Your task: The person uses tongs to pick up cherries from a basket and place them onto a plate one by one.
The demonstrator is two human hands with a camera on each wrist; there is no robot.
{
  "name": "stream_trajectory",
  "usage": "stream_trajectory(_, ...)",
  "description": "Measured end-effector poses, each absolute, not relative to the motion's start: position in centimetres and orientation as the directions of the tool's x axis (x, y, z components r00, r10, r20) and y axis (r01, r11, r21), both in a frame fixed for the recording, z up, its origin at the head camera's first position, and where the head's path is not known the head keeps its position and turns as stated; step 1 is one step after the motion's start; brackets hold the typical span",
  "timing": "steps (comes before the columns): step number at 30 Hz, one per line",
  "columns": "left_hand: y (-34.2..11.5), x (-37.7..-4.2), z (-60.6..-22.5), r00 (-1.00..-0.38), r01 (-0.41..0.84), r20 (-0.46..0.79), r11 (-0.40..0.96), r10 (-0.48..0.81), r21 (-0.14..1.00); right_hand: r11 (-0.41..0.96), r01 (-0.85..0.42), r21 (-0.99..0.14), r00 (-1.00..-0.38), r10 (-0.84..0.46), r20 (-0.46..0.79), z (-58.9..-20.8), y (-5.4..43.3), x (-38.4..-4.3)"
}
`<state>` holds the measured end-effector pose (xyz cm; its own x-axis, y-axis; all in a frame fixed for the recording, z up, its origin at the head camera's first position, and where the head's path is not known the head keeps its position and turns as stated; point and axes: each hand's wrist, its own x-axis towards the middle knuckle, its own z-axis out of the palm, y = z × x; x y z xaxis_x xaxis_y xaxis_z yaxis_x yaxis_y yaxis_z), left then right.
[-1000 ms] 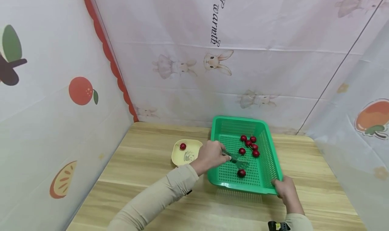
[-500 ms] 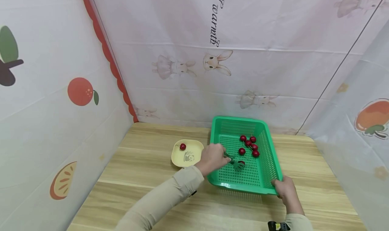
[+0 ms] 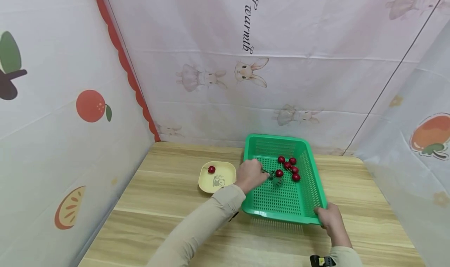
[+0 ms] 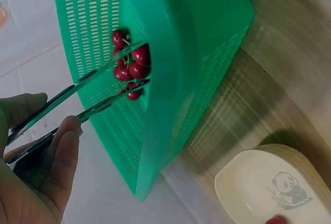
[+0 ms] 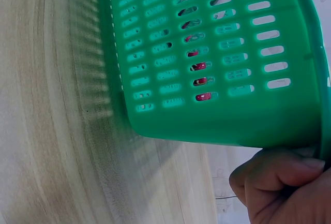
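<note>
My left hand [image 3: 251, 175] reaches over the left side of the green basket [image 3: 246, 198], holding a small pair of tongs [image 4: 102, 105]. In the left wrist view the two arms of the tongs stand apart, their tips overlapping a cluster of red cherries [image 4: 138, 70]. One cherry [image 3: 279, 173] lies right beside the tong tips in the head view. My right hand [image 3: 329, 218] grips the basket's near right corner; in the right wrist view its fingers [image 5: 274, 175] are curled at the rim. Several other cherries [image 3: 294, 169] lie toward the basket's right side.
Left of the basket, a pale yellow dish [image 3: 226, 169] with a panda print holds a single cherry [image 3: 211, 169]. Both stand on a wooden table [image 3: 168, 173]. A printed curtain [image 3: 211, 122] hangs at the back, with more at the sides.
My left hand and the tongs have moved away from me inside the basket. The cherry near the basket's front is no longer visible there. The right hand stays on the corner.
</note>
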<state>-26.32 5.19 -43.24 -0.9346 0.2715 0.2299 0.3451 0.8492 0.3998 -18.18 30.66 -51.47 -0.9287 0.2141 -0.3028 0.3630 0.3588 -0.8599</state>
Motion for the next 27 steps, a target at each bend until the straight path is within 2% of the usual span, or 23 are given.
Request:
stream_trajectory(14, 6.6, -26.7, -42.7, -0.934, 0.35, 0.194, 0.876, 0.3, 0.331, 0.338, 0.374, -0.864, -0.925, 0.208, -0.319, -51.3, 30.7, -18.2)
stream_trajectory(21, 6.9, -26.9, -41.6, -0.947, 0.321, 0.113, 0.902, 0.301, 0.289, 0.34, 0.374, -0.863, -0.925, 0.212, -0.317, -51.1, 30.7, -18.2)
stream_trajectory(27, 7.1, -27.0, -40.4, -0.95, 0.312, 0.031, 0.928, 0.312, 0.203, 0.348, 0.371, -0.861, -0.926, 0.208, -0.315, -51.2, 30.7, -18.2)
